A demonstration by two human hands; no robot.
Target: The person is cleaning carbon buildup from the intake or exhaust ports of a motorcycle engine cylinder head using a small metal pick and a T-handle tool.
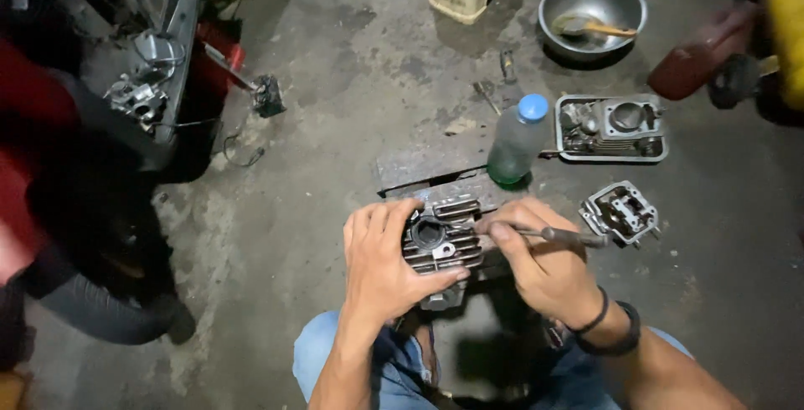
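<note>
Scraping step: left hand point(387, 261) clamped finned engine cylinder point(441, 238) on a block over the floor point(293, 209); right hand point(540, 261) gripped thin tool point(548, 234), tip at cyl's edge. Next likely needed steady, light strokes w/o gouging.

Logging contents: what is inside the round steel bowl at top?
The round steel bowl holds a spoon-like tool with a pale wooden handle. Whether liquid or residue lies under it cannot be seen.

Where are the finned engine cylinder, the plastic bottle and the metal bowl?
finned engine cylinder point(442, 241): head view, on its finned face.
plastic bottle point(514, 146): head view, on its clear body.
metal bowl point(553, 10): head view, on its left rim.
</note>
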